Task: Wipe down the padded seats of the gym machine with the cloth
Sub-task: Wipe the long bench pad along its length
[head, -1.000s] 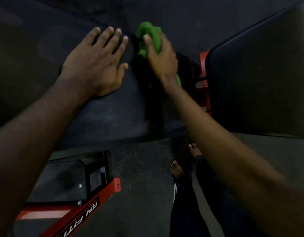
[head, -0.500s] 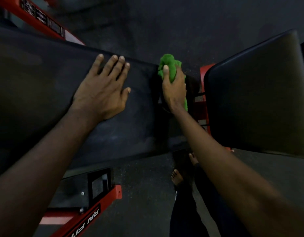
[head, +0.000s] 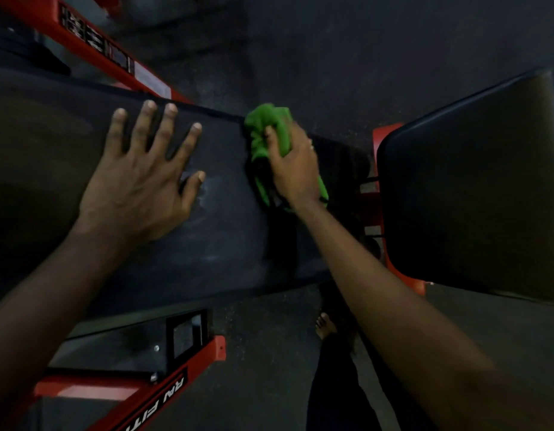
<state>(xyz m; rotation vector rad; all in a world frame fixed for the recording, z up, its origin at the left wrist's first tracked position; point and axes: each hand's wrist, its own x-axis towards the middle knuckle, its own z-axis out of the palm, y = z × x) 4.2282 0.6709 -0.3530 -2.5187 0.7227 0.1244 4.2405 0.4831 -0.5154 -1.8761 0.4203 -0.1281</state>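
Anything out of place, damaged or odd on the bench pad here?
Only faint pale smears on the long black pad beside the left hand, perhaps unwiped residue. The right hand grips the green cloth nearby. Nothing torn or spilled.

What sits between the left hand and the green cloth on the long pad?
Head view: only bare, faintly smudged long pad separates the left hand from the green cloth in the right hand.

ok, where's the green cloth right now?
Head view, centre-right: the green cloth is bunched under the right hand at the right end of the long black pad, between the flat left hand and the second pad on the right.
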